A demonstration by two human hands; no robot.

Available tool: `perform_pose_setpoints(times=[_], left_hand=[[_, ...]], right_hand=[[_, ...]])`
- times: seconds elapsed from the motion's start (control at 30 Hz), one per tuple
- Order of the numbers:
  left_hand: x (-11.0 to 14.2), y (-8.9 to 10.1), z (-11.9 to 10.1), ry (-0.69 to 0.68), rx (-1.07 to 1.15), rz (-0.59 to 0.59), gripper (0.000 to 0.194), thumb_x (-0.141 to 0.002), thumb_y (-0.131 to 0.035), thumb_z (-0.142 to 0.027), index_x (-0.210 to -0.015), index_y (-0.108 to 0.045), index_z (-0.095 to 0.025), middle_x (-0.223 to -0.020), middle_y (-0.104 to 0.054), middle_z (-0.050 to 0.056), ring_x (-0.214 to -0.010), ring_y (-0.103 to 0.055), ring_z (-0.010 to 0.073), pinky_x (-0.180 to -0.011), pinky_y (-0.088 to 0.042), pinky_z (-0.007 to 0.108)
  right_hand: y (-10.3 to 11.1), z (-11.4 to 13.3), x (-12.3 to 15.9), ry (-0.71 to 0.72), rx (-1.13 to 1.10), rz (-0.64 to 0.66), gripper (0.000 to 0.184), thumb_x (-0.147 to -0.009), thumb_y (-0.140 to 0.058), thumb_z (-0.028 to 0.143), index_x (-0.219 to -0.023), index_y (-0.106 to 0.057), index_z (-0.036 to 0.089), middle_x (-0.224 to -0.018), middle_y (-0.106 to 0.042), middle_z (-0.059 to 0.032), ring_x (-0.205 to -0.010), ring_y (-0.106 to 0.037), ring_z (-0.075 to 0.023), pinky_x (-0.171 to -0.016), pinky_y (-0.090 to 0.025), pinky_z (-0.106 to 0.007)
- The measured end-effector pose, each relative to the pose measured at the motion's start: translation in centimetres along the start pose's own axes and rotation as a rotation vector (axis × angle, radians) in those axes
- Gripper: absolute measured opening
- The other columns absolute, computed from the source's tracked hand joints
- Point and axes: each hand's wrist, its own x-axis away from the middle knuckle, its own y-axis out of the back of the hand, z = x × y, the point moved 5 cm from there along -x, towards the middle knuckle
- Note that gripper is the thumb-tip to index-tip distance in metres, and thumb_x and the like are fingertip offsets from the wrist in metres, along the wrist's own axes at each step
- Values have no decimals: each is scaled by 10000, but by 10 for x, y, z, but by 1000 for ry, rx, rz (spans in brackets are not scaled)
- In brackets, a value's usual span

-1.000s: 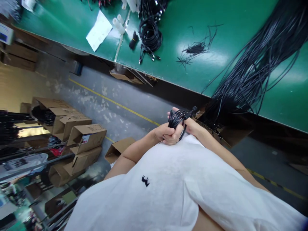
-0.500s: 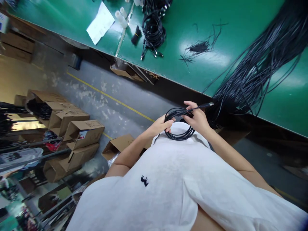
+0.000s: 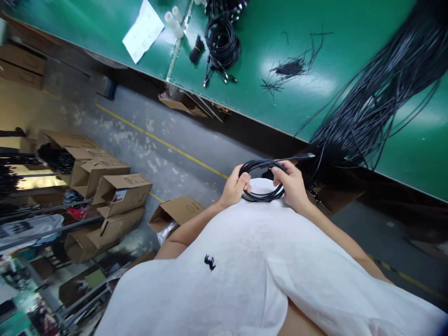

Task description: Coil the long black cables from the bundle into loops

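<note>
A black cable (image 3: 261, 197), wound into a round coil, is held in front of my white shirt. My left hand (image 3: 235, 187) grips the coil's left side, thumb pressed over the strands. On the opposite side my right hand (image 3: 291, 182) is closed around the loops, its thumb and fingers pinching them. One cable end with a metal plug (image 3: 310, 156) sticks out past the right hand toward the table edge. Part of the strands is hidden behind the fingers.
The green table (image 3: 252, 98) bears a large bundle of loose black cables (image 3: 364, 112), finished coils (image 3: 223, 44), short black ties (image 3: 290, 68), a paper sheet (image 3: 143, 31) and white spools (image 3: 174, 24). Cardboard boxes (image 3: 121, 196) stand on the floor at left.
My right hand, whose fingers were partly raised around the plug end, has closed onto the coil's right side. The coil looks flatter now. My left hand keeps its hold.
</note>
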Motion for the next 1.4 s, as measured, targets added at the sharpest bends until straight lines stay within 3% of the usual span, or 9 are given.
perform_pose_setpoints(times=[0.1,0.27,0.37,0.47,0.57,0.7,0.9,1.1,1.4], left_hand=[[1,0,16,-21,54,-169,458,-853,-624,-580,-1111,-536,-212,-620,-446,-77,-500,-427,72,-520,-422,223],[-11,-10,13,160,249,73,510,-752,-717,-627,-902,-596,-155,-555,-388,-94,-488,-419,53,-616,-504,247],[-14,-9,6,187,326,52,534,-726,-713,-666,-774,-552,-159,-506,-296,-116,-425,-315,31,-528,-460,215],[-15,-13,7,250,305,79,559,-707,-714,-684,-744,-530,-157,-500,-296,-116,-409,-278,22,-469,-405,192],[-19,-18,7,285,284,102,560,-707,-719,-678,-764,-528,-155,-517,-322,-110,-419,-290,20,-478,-411,191],[-25,-25,3,317,235,100,544,-728,-709,-667,-764,-511,-161,-520,-321,-111,-421,-301,23,-494,-425,194],[-29,-48,-4,299,205,176,537,-738,-708,-655,-780,-512,-157,-515,-377,-105,-412,-338,26,-501,-442,206],[-32,-56,-5,317,266,149,571,-674,-741,-680,-748,-516,-161,-476,-371,-106,-382,-305,27,-465,-425,202],[-41,-51,-12,495,485,133,413,-978,-480,-453,-846,-649,-99,-515,-387,-59,-378,-301,38,-417,-359,180]], right_hand=[[-9,-12,6,-120,-255,12,325,-764,-719,465,-797,-507,221,-614,-399,58,-543,-405,-87,-541,-456,-236],[-16,3,-11,-57,-418,-68,408,-781,-708,490,-759,-399,225,-626,-180,74,-490,-177,-69,-401,-250,-186],[-11,14,-20,25,-196,-24,365,-803,-671,536,-877,-469,240,-704,-365,37,-530,-337,-87,-436,-346,-215],[11,37,-27,295,303,-83,550,-753,-732,558,-1157,-520,252,-1095,-544,-90,-912,-577,-216,-726,-531,-353],[27,56,-39,453,695,-28,625,-786,-689,606,-1252,-553,212,-1274,-529,-170,-1207,-505,-349,-968,-468,-486],[26,68,-52,541,666,192,622,-778,-659,681,-1201,-628,225,-1301,-558,-141,-1257,-498,-337,-1078,-395,-517],[4,65,-70,337,306,347,367,-844,-657,561,-969,-720,223,-1190,-643,-72,-1196,-571,-253,-1091,-400,-447],[12,59,-76,286,-11,211,298,-862,-658,505,-989,-695,238,-1209,-643,-36,-1207,-563,-211,-1073,-423,-372],[49,50,-73,208,236,222,350,-927,-538,530,-1019,-673,220,-1038,-696,-52,-940,-651,-190,-862,-530,-343]])
